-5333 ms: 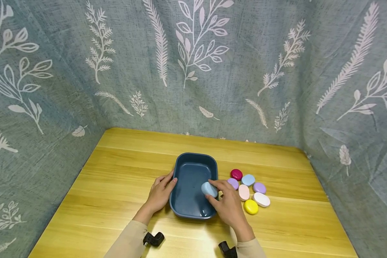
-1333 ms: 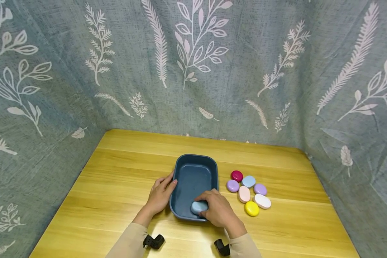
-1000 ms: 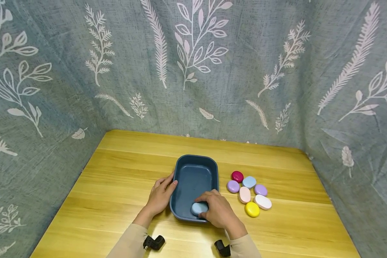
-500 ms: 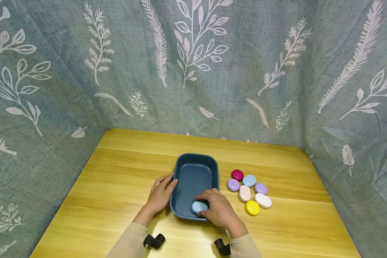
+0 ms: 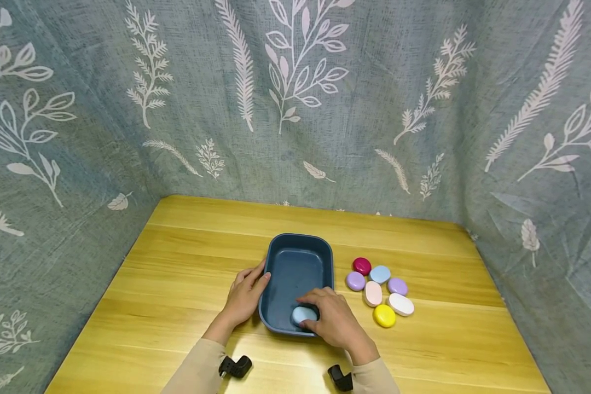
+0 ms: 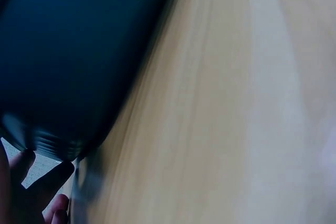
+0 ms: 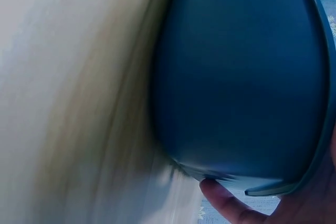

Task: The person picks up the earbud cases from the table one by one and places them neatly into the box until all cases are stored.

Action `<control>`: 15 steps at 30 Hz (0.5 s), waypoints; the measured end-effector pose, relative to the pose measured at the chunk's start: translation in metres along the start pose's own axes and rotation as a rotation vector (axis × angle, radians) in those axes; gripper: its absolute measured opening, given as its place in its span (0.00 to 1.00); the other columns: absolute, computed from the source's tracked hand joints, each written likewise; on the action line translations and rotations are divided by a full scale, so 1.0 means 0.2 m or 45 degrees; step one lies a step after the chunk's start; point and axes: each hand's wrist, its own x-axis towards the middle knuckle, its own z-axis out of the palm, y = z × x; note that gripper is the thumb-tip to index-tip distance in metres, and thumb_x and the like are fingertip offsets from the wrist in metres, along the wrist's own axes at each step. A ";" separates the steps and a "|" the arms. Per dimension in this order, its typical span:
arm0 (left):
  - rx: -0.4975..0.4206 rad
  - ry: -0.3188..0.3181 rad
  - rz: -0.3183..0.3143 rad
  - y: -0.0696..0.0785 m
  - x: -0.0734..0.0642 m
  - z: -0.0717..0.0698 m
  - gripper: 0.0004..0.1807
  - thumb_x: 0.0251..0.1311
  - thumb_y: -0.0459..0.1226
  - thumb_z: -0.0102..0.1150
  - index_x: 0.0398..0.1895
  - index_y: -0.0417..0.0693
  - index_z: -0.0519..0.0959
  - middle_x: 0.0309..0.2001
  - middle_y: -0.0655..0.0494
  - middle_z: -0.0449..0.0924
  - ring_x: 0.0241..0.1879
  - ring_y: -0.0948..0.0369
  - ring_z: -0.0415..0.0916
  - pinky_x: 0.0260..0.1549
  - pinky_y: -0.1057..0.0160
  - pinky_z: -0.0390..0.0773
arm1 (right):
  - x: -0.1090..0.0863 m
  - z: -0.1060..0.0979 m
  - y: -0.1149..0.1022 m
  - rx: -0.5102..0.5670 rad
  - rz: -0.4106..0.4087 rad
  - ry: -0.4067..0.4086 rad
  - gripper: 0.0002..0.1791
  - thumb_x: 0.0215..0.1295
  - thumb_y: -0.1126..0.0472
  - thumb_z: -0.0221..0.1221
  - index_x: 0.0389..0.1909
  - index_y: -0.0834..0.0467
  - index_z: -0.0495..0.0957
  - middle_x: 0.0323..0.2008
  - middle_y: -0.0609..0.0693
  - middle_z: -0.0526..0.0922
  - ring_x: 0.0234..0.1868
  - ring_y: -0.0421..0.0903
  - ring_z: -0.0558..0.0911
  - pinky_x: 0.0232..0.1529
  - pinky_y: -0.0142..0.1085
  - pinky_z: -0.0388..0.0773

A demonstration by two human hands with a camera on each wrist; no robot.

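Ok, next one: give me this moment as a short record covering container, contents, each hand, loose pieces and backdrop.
container: dark blue bin, on a wooden table
contents: one light blue piece visible, at the near end
left hand: touching the bin's left side
right hand: reaching over the right wall, thumb and finger about that piece; grip unclear
loose pieces: right of the bin, crimson piece, second light blue piece, two lilac pieces, pale pink piece, white piece, yellow piece
backdrop: leaf-patterned cloth
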 end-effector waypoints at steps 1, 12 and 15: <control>-0.001 -0.001 0.002 0.00 0.00 0.00 0.32 0.76 0.64 0.42 0.79 0.72 0.63 0.72 0.52 0.72 0.75 0.52 0.58 0.70 0.39 0.57 | 0.00 0.00 0.00 -0.001 -0.002 0.003 0.24 0.57 0.54 0.77 0.55 0.50 0.87 0.51 0.42 0.86 0.54 0.45 0.80 0.49 0.45 0.73; 0.020 -0.002 0.004 0.00 0.00 0.00 0.32 0.77 0.63 0.42 0.80 0.70 0.63 0.72 0.51 0.72 0.75 0.51 0.59 0.70 0.39 0.58 | -0.03 -0.03 -0.01 0.085 0.008 0.058 0.24 0.60 0.51 0.75 0.57 0.50 0.86 0.53 0.42 0.85 0.57 0.47 0.79 0.54 0.49 0.73; 0.017 -0.001 0.005 0.00 0.00 0.00 0.32 0.77 0.63 0.42 0.80 0.70 0.63 0.72 0.50 0.72 0.75 0.51 0.59 0.70 0.38 0.58 | -0.03 -0.04 0.00 0.114 0.012 0.112 0.24 0.60 0.52 0.75 0.58 0.51 0.86 0.54 0.43 0.84 0.58 0.47 0.79 0.56 0.50 0.74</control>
